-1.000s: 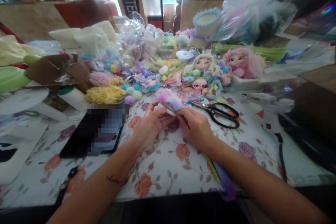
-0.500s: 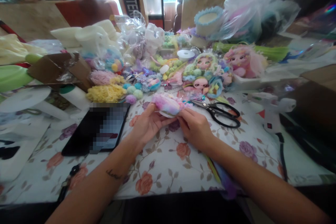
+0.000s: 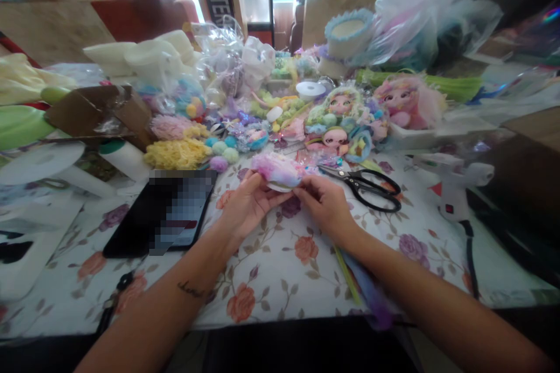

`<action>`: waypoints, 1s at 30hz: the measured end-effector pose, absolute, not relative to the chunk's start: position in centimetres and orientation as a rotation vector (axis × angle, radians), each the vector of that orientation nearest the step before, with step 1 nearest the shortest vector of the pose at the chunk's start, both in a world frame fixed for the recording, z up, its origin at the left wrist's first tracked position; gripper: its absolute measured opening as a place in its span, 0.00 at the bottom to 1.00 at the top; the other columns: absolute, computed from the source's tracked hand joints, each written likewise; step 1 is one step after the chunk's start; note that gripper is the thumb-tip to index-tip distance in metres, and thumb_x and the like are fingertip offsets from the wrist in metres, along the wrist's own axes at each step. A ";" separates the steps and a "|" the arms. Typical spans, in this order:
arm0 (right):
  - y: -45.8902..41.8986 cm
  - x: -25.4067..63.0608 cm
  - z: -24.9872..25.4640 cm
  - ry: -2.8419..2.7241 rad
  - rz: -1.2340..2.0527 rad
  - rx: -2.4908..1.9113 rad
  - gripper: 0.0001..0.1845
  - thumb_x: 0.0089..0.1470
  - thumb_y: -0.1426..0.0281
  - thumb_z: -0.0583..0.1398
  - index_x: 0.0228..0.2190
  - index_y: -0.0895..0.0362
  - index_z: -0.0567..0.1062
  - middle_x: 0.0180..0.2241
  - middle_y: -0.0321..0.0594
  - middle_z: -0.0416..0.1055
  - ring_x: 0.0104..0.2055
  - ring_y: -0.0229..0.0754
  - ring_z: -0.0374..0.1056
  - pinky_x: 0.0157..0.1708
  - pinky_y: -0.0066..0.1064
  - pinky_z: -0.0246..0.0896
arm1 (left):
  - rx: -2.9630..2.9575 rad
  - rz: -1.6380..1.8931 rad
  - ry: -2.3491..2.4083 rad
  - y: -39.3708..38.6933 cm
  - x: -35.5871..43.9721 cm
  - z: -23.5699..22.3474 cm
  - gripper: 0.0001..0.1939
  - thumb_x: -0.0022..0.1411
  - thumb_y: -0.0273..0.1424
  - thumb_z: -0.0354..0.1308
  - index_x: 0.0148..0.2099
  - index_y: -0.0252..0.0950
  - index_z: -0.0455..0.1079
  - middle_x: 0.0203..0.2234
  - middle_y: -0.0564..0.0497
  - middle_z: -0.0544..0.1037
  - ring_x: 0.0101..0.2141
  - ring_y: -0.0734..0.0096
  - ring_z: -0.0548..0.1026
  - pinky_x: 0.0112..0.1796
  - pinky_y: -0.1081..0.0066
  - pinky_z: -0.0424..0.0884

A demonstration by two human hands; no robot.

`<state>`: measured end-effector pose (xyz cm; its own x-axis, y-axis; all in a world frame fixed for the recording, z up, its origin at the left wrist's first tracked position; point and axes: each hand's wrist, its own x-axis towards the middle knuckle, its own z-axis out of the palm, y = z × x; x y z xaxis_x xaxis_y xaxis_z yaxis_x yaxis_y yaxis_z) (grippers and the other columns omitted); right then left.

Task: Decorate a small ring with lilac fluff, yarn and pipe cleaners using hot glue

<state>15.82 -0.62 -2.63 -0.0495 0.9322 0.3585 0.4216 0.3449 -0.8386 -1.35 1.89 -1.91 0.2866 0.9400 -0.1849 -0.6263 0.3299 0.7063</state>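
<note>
A fluffy pink-and-lilac piece (image 3: pixel 276 169) with a pale rim along its near side is held between my two hands above the flowered cloth. My left hand (image 3: pixel 248 205) grips its left end, thumb at the edge and fingers underneath. At the right end, my right hand (image 3: pixel 327 205) pinches the rim between thumb and fingertips. A yellow-green strip and a sheer violet strip (image 3: pixel 365 288) hang from beneath my right forearm over the table's front edge. Whether they join the fluffy piece is hidden. Black-handled scissors (image 3: pixel 371 189) lie just right of my right hand.
A tablet (image 3: pixel 135 221) lies left of my left arm. On the right stands a white glue gun (image 3: pixel 455 186) with its cord. Behind are pompoms (image 3: pixel 230 155), yellow fluffy trim (image 3: pixel 177 154), doll faces (image 3: pixel 335 141), a ribbon spool (image 3: pixel 310 91) and a cardboard box (image 3: pixel 87 113).
The fluffy piece has turned flatter, showing more of its pink face and pale rim. My right fingers have shifted along the rim, and the hanging strips have swung slightly left.
</note>
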 end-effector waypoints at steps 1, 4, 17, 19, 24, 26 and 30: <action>-0.6 15.8 -2.5 -1.593 0.767 -1.257 0.04 0.55 0.69 0.60 0.28 0.56 0.73 0.22 0.33 0.70 0.25 0.37 0.63 0.26 0.29 0.56 | 0.570 1.136 0.656 1.9 -1.4 -1.9 0.14 0.63 0.30 0.59 0.51 0.33 0.70 0.45 0.41 0.81 0.47 0.55 0.80 0.52 0.48 0.74; -0.5 15.9 -2.1 -1.459 1.025 -1.275 0.11 0.53 0.64 0.62 0.24 0.56 0.71 0.19 0.31 0.66 0.22 0.35 0.58 0.23 0.28 0.51 | 0.563 1.149 0.657 2.0 -1.3 -1.9 0.12 0.64 0.30 0.59 0.49 0.33 0.72 0.43 0.41 0.82 0.46 0.54 0.80 0.51 0.49 0.74; -0.5 16.3 -1.3 -1.171 1.470 -1.212 0.23 0.40 0.53 0.69 0.21 0.57 0.66 0.17 0.26 0.55 0.19 0.29 0.45 0.19 0.26 0.35 | 0.568 1.054 0.646 2.0 -1.6 -2.0 0.13 0.67 0.32 0.55 0.48 0.32 0.75 0.38 0.41 0.83 0.40 0.55 0.82 0.47 0.51 0.77; -0.4 16.4 -1.3 -1.146 1.497 -1.226 0.23 0.39 0.54 0.69 0.22 0.57 0.67 0.16 0.25 0.55 0.18 0.28 0.44 0.18 0.26 0.34 | 0.548 1.054 0.659 2.0 -1.5 -1.8 0.13 0.68 0.31 0.52 0.46 0.32 0.75 0.37 0.41 0.83 0.39 0.57 0.82 0.44 0.55 0.79; -0.4 16.4 -1.3 -1.076 1.530 -1.283 0.18 0.41 0.57 0.68 0.24 0.57 0.69 0.15 0.24 0.54 0.17 0.27 0.43 0.17 0.26 0.31 | 0.556 1.022 0.667 1.8 -1.2 -1.2 0.10 0.65 0.24 0.53 0.39 0.29 0.76 0.36 0.41 0.83 0.38 0.61 0.82 0.44 0.60 0.80; -0.5 16.3 -1.2 -1.056 1.551 -1.278 0.18 0.41 0.58 0.68 0.26 0.57 0.70 0.15 0.24 0.54 0.16 0.27 0.42 0.17 0.26 0.31 | 0.568 1.011 0.675 1.8 -1.1 -0.9 0.08 0.63 0.22 0.54 0.40 0.29 0.75 0.37 0.42 0.83 0.39 0.62 0.82 0.44 0.61 0.80; -0.4 16.4 -1.1 -1.005 1.561 -1.257 0.18 0.42 0.59 0.68 0.26 0.56 0.69 0.16 0.24 0.53 0.16 0.27 0.43 0.16 0.26 0.31 | 0.565 1.045 0.754 2.0 -1.3 -0.8 0.08 0.63 0.21 0.55 0.42 0.30 0.75 0.36 0.45 0.82 0.37 0.66 0.81 0.42 0.66 0.80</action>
<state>16.41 -0.38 -1.11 -0.1121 0.9529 -0.2819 -0.1377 -0.2958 -0.9453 -1.29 2.02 -0.82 0.2981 0.9127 -0.2796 -0.5523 0.4038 0.7293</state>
